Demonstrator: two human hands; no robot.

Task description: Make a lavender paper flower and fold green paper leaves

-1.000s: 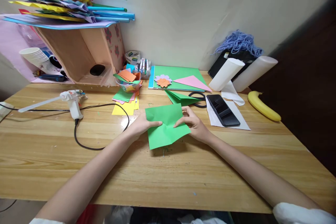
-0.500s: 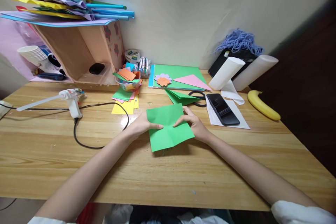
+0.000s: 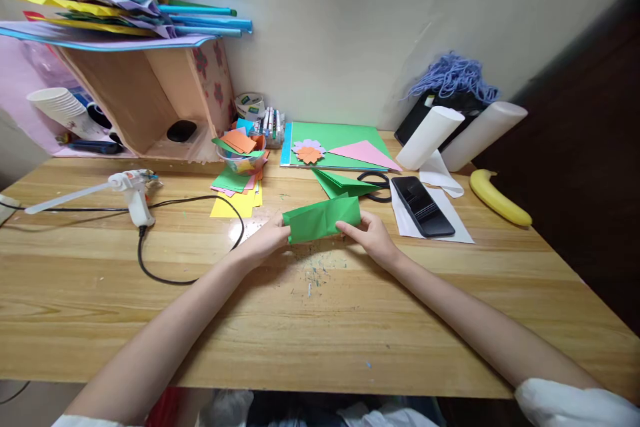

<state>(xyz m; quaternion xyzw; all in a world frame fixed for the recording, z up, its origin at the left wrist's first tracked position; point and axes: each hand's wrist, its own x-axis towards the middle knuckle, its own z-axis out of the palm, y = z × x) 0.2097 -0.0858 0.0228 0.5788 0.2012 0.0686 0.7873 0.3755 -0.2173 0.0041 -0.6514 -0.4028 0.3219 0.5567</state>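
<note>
A sheet of green paper [image 3: 320, 219], folded over to about half its height, is held above the table between both hands. My left hand [image 3: 273, 237] grips its left end, with the fingers partly hidden by the paper. At the right end my right hand [image 3: 371, 237] pinches it, thumb in front and the other fingers behind. Just beyond the sheet lies a folded green paper piece [image 3: 335, 183], beside black-handled scissors [image 3: 376, 187].
On the left stands a white glue gun [image 3: 136, 197] with a looping black cable [image 3: 150, 267]. A tub of paper scraps [image 3: 243, 153] sits farther back. To the right are a phone [image 3: 423, 207] on white paper and a banana [image 3: 500, 199]. Paper flowers [image 3: 309, 152] rest on green sheets.
The green paper was spread out with creases showing; its near half is now folded up and away. Both hands stay at its sides, the right thumb now lower on the sheet.
</note>
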